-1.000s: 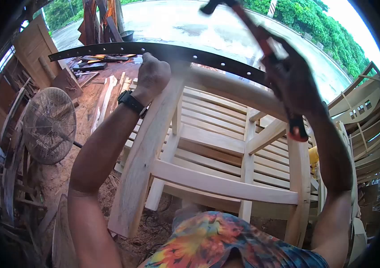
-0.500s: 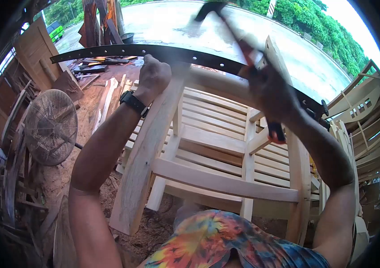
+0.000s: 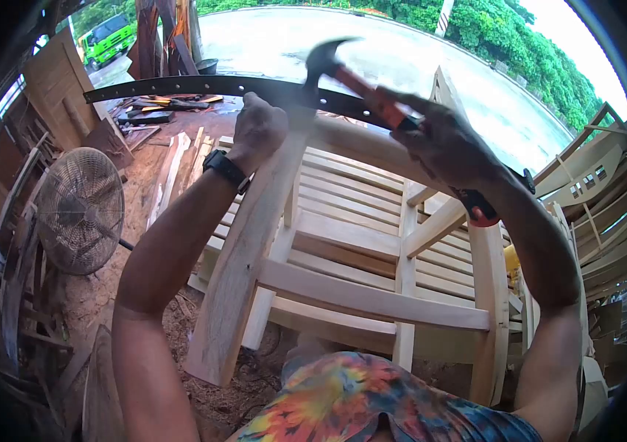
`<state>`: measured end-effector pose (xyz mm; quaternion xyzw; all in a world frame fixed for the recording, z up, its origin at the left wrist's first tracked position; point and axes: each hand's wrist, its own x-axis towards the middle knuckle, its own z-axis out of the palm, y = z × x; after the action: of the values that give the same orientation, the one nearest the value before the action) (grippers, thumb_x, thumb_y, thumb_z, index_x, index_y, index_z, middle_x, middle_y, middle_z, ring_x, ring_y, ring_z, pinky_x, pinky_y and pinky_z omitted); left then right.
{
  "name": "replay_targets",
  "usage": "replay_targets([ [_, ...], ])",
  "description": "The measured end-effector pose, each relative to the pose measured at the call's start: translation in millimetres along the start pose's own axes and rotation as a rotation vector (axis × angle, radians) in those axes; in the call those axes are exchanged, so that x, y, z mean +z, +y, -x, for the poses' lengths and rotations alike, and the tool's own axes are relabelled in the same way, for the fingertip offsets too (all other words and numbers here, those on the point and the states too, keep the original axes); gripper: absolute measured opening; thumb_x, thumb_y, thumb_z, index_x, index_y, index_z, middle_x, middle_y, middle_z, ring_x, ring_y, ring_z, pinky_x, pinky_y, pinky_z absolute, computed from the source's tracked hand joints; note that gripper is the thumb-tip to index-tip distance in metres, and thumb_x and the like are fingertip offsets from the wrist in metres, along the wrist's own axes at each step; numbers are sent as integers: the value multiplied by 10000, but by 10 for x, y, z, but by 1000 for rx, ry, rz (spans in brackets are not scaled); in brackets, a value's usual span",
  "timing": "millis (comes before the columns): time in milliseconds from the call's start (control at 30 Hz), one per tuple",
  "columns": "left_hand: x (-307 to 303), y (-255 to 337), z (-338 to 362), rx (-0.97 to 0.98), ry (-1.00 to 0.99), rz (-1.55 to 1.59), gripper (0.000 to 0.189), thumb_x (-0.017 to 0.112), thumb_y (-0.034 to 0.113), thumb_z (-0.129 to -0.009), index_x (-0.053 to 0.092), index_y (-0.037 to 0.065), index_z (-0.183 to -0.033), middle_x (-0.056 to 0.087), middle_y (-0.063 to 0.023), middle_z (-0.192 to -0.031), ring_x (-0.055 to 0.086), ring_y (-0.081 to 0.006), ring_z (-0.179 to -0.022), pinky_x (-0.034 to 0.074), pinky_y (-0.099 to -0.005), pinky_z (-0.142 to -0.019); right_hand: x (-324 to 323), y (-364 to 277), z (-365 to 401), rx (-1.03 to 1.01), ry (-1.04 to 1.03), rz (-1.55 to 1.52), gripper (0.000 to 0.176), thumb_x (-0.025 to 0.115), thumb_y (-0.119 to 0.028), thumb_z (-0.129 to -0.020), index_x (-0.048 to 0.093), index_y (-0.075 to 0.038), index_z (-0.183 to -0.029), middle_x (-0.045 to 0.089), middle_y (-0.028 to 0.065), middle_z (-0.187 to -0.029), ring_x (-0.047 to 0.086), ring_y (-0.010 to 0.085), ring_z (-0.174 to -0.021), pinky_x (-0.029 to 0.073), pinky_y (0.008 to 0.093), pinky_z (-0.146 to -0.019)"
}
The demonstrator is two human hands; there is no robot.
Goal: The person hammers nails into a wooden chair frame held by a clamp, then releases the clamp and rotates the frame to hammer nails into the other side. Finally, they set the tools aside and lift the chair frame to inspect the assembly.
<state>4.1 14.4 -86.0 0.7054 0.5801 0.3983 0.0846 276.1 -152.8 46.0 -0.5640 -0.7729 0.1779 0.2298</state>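
A pale unfinished wooden chair frame (image 3: 343, 295) stands upside down in front of me, legs toward the camera. My left hand (image 3: 258, 125), a black watch on its wrist, is closed on the black perforated metal strap (image 3: 173, 87) at the top of the near left leg. My right hand (image 3: 442, 144) grips a red and black hammer (image 3: 372, 99). The hammer head is down at the strap, just right of my left hand.
A round wire fan (image 3: 81, 210) stands at the left among wood scraps and planks. More wooden chair frames (image 3: 600, 214) are stacked at the right. Sawdust covers the ground below. A wet paved yard, a green truck (image 3: 107, 40) and trees lie beyond.
The hammer has swung down from high above the chair to the strap beside my left hand. The left hand has stayed on the strap.
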Motion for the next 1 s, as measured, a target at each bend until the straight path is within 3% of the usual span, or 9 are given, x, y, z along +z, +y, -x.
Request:
replay_targets([
  [267, 26, -50, -15, 54, -37, -38, 444, 504, 159, -815, 384, -171, -1087, 588, -396, -1002, 608, -491, -988, 478, -475, -907, -19, 96, -68, -24, -42, 12, 508, 599, -221, -921, 458, -152, -1404, 631, 85, -764, 607, 164, -588, 489, 339, -542],
  [333, 54, -86, -48, 65, -37, -73, 450, 500, 168, -821, 384, -174, -1089, 593, -389, -989, 613, -491, -971, 482, -482, -895, -81, -159, 28, 80, 86, 5, 486, 578, -194, -919, 469, -130, -1389, 658, 142, -811, 662, 267, -714, 520, 413, -676],
  [433, 76, -150, -66, 48, -4, -55, 452, 507, 179, -831, 392, -175, -1088, 600, -378, -972, 618, -490, -952, 488, -490, -874, 254, 184, -81, -257, 65, 242, 497, 576, -176, -909, 463, -129, -1391, 671, 187, -897, 669, 325, -828, 510, 448, -770],
  [500, -36, -3, 40, 15, 65, -22, 431, 518, 181, -837, 422, -160, -1081, 606, -365, -968, 619, -490, -937, 492, -492, -860, 210, 322, -11, -410, 71, 213, 551, 615, -175, -917, 420, -146, -1432, 652, 116, -805, 578, 110, -575, 469, 298, -528],
  [633, -373, 92, 389, 238, -4, -32, 310, 522, 171, -864, 530, -85, -1038, 619, -315, -991, 633, -438, -903, 502, -471, -835, -393, 100, 592, -55, -13, 24, 444, 613, -165, -905, 517, -114, -1335, 667, 118, -849, 623, 169, -742, 492, 329, -677],
  [700, -632, 73, 628, -88, -218, 318, 268, 547, 216, -909, 585, -37, -990, 629, -151, -927, 624, -200, -809, 507, -354, -746, -674, 223, 1037, 23, 51, -68, 466, 573, -97, -941, 454, -137, -1390, 603, 22, -768, 494, 56, -640, 422, 238, -575],
  [867, -1435, -1006, 1408, 125, -256, -156, 315, 568, 236, -912, 644, -12, -1090, 633, -57, -893, 571, -175, -806, 470, -330, -730, -1082, 1240, 2379, 95, 448, -231, 503, 611, -60, -864, 499, -94, -1352, 470, -61, -622, 410, 25, -473, 320, 201, -431],
  [900, -1538, -132, 1724, -487, -131, 49, 270, 554, 170, -920, 648, 4, -1111, 642, -82, -1021, 596, -195, -909, 492, -355, -765, -1146, 1477, 2707, 133, 476, -239, 471, 629, -74, -853, 535, -90, -1315, 489, -58, -633, 426, 25, -485, 322, 208, -437],
  [1000, -1932, -241, 1999, -452, 3, 83, 265, 553, 165, -925, 641, 3, -1115, 637, -80, -1028, 589, -186, -920, 484, -339, -780, -1148, 2170, 3493, 359, 266, -557, 414, 665, -134, -858, 559, -48, -1249, 468, -59, -646, 435, 37, -510, 346, 209, -469],
])
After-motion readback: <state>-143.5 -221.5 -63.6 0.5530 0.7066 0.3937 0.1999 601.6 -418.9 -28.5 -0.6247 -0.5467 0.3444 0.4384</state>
